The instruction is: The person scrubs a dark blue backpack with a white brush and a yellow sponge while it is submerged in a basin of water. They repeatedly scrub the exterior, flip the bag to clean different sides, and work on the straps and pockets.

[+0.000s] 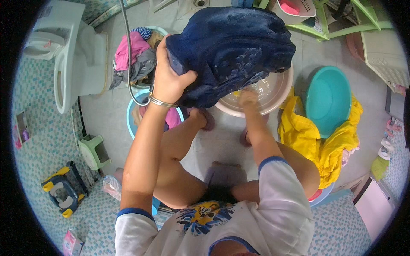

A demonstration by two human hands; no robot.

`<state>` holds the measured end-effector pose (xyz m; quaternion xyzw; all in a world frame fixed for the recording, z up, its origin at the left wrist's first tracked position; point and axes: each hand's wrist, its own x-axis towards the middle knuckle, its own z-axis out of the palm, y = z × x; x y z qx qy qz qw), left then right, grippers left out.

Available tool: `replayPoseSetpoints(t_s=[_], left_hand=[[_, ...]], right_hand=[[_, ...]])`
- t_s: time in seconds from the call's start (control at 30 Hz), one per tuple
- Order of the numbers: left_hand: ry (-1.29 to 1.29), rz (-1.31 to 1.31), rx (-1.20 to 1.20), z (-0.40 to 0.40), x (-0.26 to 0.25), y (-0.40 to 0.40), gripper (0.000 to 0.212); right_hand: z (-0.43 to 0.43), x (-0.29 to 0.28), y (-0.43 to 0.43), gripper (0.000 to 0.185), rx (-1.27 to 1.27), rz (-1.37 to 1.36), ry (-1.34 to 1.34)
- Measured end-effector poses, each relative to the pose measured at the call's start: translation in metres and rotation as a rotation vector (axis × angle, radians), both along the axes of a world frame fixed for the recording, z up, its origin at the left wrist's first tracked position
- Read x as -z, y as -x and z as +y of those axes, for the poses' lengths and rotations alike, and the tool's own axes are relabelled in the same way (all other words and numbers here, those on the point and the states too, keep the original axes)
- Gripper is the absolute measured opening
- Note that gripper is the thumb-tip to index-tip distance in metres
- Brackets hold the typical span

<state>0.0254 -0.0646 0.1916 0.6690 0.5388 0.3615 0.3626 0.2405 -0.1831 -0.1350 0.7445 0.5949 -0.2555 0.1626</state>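
Note:
A bulky, wet navy-blue fabric item (230, 54), possibly a bag, is raised over a pale pink basin (288, 86). Whitish suds cling to its lower side. My left hand (173, 75) grips its left edge, thumb on the near face. Below its right part, my right hand (248, 96) is down in the basin and blurred by motion. Beside those fingers shows a small yellow patch (237, 93); whether I hold it cannot be told. Water glints in the basin, whose left part is hidden behind the navy fabric.
A metal shower hose (128, 54) hangs close to my left wrist. Left stand a tub of laundry (136, 52), a light-blue basin (129, 110) with clothes and a toilet (80, 60). Right, a teal basin (330, 99) rests on yellow cloth (299, 118). A green rack (355, 30) stands far right.

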Motion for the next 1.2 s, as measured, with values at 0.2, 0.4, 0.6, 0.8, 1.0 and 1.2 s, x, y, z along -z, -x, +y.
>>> replayPoseSetpoints(t_s=[0.2,0.4,0.6,0.8,1.0,1.2], left_hand=[[-0.033,-0.033,0.006,0.003,0.013,-0.002,0.093],[-0.112,0.045,0.015,-0.016,0.003,-0.012,0.091],[-0.135,0.06,0.034,-0.047,-0.001,-0.02,0.097],[-0.153,-0.014,0.081,-0.072,0.002,-0.026,0.085],[-0.182,0.046,0.085,-0.055,0.013,-0.023,0.063],[-0.184,-0.087,0.081,-0.076,0.01,-0.027,0.071]], right_hand=[[-0.013,-0.05,-0.062,0.02,0.689,0.784,-0.085],[0.011,-0.302,-0.04,0.021,0.849,1.076,-0.874],[0.069,-0.375,0.063,0.031,-0.134,0.697,-1.239],[0.11,-0.377,0.088,0.042,-0.049,0.367,-0.711],[0.071,-0.364,0.097,0.041,-0.172,0.617,-0.93],[0.1,-0.37,0.095,0.045,-0.06,0.513,-0.769]])
